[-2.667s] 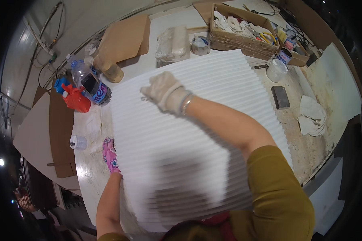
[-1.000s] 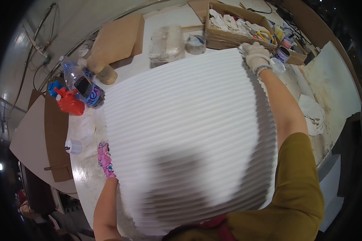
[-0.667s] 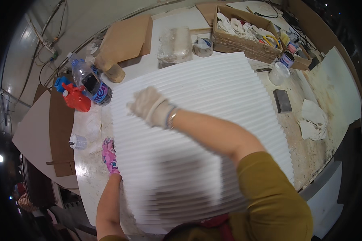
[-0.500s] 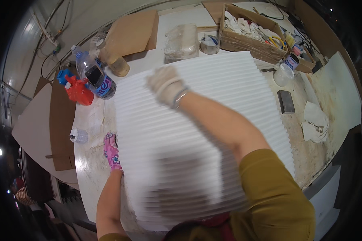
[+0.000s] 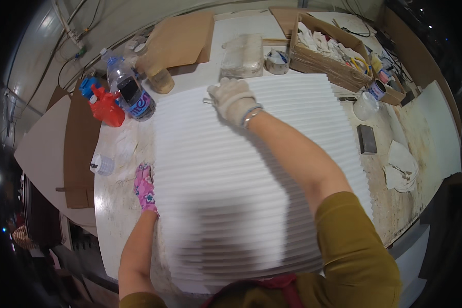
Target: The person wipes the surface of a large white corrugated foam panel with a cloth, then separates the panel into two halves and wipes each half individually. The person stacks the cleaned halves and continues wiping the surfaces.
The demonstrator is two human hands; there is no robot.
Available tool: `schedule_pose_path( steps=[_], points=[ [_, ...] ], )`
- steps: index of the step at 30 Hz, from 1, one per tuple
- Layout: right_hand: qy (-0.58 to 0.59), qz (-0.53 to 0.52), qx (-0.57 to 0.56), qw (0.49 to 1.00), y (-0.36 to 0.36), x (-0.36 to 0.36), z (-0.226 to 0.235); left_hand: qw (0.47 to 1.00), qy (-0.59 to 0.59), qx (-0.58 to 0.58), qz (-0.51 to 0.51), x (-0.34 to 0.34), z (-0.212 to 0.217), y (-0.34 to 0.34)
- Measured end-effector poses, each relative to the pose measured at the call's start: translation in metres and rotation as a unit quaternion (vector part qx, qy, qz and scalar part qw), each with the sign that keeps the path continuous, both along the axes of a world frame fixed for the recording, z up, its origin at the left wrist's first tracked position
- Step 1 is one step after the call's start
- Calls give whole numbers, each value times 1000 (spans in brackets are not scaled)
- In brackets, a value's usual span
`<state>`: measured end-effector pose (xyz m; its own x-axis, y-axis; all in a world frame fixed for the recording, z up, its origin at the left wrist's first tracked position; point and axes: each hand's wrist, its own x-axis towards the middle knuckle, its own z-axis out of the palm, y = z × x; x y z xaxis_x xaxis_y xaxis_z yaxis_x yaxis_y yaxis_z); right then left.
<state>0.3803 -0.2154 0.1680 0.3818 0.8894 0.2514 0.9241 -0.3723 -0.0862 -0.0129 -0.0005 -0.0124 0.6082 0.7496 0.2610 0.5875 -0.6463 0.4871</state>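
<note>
Closest in, a big white ribbed panel (image 5: 251, 185) lies flat across the dusty workbench (image 5: 113, 215), all even ridges. The left hand (image 5: 145, 187), in a pink patterned glove, grips the panel's left edge, fingers curled over it. Further out, the right hand (image 5: 233, 98), in a rough off-white knit glove, presses down near the far edge with bent fingers. Beyond that stand a clear plastic bottle (image 5: 129, 90) and a cardboard box (image 5: 329, 51) of bits.

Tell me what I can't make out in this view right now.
- Head view: whatever the right hand presses on the white ribbed panel is covered by its glove.
- The panel's near edge is blurred and cut off by the person's body.
- The left hand fingers sit at the panel's edge; grip unclear.
</note>
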Motion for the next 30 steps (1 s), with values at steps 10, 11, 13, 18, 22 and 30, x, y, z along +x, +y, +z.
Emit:
schedule_pose_path(
  steps=[10,11,13,18,22,30],
  points=[
    [-5,-421,-156,894,-171,154,22,1000,-17,6,-10,0,-9,-1],
    [28,-479,-145,865,-174,148,37,1000,-23,6,1,1,-6,-3],
    [21,-408,-89,908,-161,109,51,995,44,93,4,5,2,-8],
    [-73,65,3,995,-78,-31,19,999,6,-6,33,13,14,-22],
    [-30,41,-34,998,-59,-50,16,999,9,-16,34,18,19,-24],
    [-77,180,-42,980,-15,-104,28,984,81,156,36,19,18,-35]
  ],
)
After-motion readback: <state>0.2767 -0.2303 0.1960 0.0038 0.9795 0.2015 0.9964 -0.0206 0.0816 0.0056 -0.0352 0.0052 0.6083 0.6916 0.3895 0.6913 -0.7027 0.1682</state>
